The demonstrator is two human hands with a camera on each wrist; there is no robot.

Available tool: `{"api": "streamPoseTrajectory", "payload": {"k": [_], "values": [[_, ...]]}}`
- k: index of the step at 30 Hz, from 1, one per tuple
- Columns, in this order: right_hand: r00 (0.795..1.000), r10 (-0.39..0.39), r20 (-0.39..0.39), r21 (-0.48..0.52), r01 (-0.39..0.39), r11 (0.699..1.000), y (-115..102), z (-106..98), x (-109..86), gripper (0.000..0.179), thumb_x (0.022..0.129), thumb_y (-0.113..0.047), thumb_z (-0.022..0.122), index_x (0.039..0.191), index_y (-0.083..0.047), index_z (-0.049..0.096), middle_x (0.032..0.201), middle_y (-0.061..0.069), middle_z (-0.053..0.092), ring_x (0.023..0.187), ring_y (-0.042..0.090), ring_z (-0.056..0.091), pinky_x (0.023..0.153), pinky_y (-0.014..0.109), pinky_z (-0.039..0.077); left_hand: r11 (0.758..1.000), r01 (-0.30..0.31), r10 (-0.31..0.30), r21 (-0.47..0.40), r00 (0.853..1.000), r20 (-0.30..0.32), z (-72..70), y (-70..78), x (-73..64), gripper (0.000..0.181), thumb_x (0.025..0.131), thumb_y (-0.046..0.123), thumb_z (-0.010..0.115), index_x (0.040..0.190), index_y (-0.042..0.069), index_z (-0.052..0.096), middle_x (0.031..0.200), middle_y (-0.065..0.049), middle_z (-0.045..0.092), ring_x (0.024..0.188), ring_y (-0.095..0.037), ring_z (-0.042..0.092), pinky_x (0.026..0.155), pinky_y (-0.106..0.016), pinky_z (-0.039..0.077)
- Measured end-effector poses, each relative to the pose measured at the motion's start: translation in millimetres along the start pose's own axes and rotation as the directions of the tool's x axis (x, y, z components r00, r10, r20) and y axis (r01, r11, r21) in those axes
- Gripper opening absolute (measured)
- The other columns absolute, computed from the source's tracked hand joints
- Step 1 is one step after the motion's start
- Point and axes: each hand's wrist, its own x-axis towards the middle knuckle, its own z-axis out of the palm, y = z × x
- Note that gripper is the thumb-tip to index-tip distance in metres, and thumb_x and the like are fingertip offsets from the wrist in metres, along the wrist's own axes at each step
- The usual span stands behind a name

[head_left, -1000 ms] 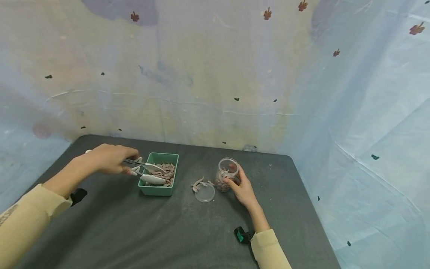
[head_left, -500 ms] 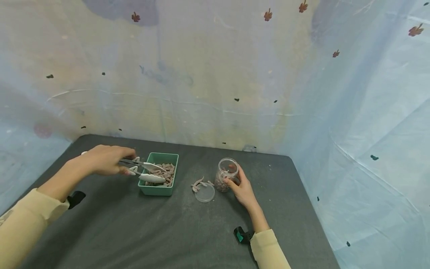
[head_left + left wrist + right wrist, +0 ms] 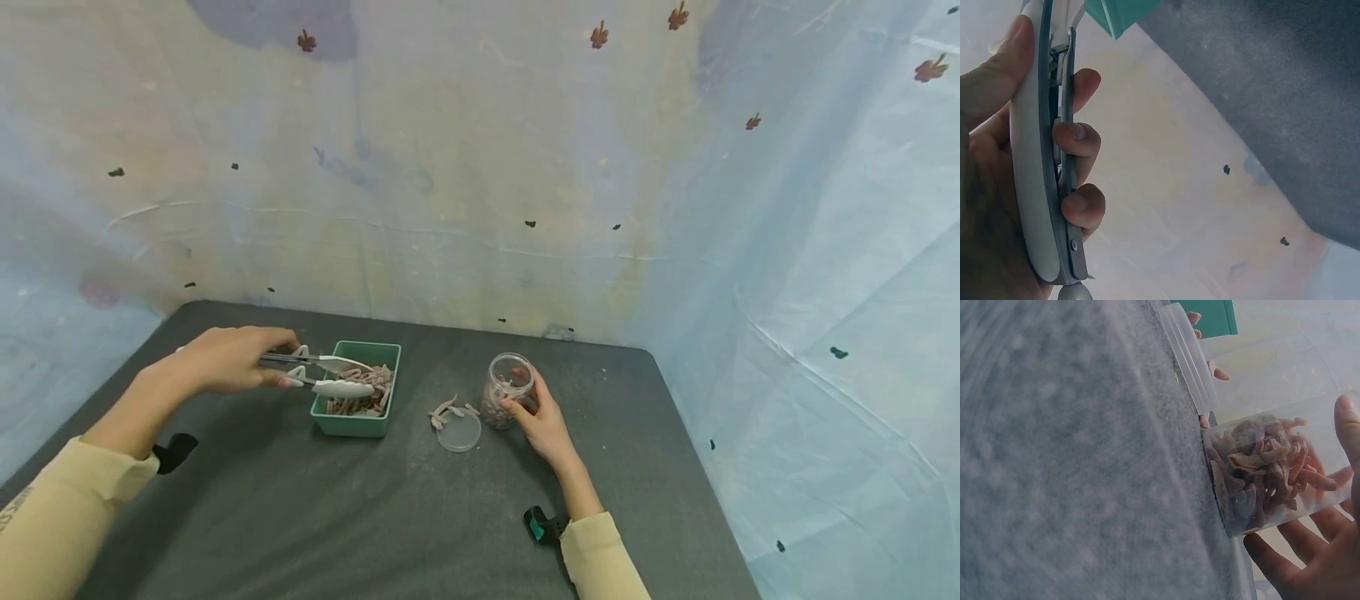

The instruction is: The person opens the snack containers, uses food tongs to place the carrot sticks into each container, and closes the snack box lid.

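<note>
My left hand (image 3: 238, 358) grips a pair of tongs (image 3: 1035, 150) by the handles. Its white tips (image 3: 343, 388) are spread over the green box (image 3: 351, 426), which holds a heap of brownish-pink strips (image 3: 367, 406). Whether the tips pinch a strip, I cannot tell. My right hand (image 3: 547, 425) holds a clear jar (image 3: 512, 375) upright on the table, thumb on the near side and fingers round the far side. More of the strips (image 3: 1272, 462) fill its lower part; its mouth is uncovered. Beside the jar lies a clear round lid (image 3: 1190, 359).
A few loose strips (image 3: 442, 410) lie on the dark table (image 3: 420, 517) by the lid's far edge. Behind and to the right, a pale plastic sheet (image 3: 450, 167) hangs close to the table edge. A small clear object (image 3: 558, 332) sits at the back edge.
My left hand has drawn slightly left, and the tongs' tips have risen a little and lie flatter over the green box. The right hand and jar have stayed put.
</note>
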Motion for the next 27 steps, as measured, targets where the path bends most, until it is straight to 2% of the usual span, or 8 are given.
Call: {"api": "streamPoseTrajectory", "payload": {"k": [5,11,18,27], "values": [[1.000,-0.003,0.004,-0.008,0.003,1.000,-1.7,-0.7,-0.4,0.074,0.100,-0.013,0.073,0.162,-0.005,0.033,0.154,0.027,0.046,0.140,0.046,0.048,0.111,0.061,0.042,1.000,0.025,-0.026,-0.012,0.999,-0.022,1.2,-1.9,-1.1,0.048,0.091,0.047,0.079,0.125,0.015,0.068,0.123,-0.008,0.071,0.103,-0.032,0.070,0.073,-0.054,0.056],[1.000,-0.016,0.023,0.011,0.016,1.000,-2.1,-1.2,-1.4,0.072,0.100,-0.011,0.072,0.160,0.000,0.034,0.154,0.030,0.046,0.140,0.046,0.049,0.108,0.062,0.045,0.999,0.048,-0.049,-0.008,0.998,-0.048,4.4,-4.9,-0.7,0.052,0.090,0.055,0.078,0.121,0.014,0.068,0.122,-0.011,0.071,0.104,-0.035,0.069,0.075,-0.058,0.055],[1.000,-0.011,0.023,0.002,0.011,1.000,-0.8,-2.1,-2.0,0.073,0.100,-0.010,0.072,0.160,0.000,0.033,0.153,0.030,0.046,0.138,0.044,0.051,0.107,0.060,0.047,0.997,0.065,-0.067,-0.039,0.996,-0.051,5.3,-6.8,-4.1,0.057,0.090,0.057,0.076,0.125,0.013,0.067,0.126,-0.014,0.070,0.108,-0.039,0.068,0.076,-0.060,0.054],[0.999,-0.020,0.026,0.006,0.020,1.000,-1.5,-2.2,-1.5,0.073,0.100,-0.011,0.072,0.160,0.002,0.033,0.155,0.029,0.045,0.141,0.047,0.047,0.111,0.063,0.042,0.994,0.082,-0.087,-0.076,0.994,-0.064,6.7,-6.4,-7.2,0.060,0.092,0.055,0.076,0.131,0.011,0.065,0.131,-0.017,0.068,0.117,-0.043,0.064,0.084,-0.067,0.049]]}}
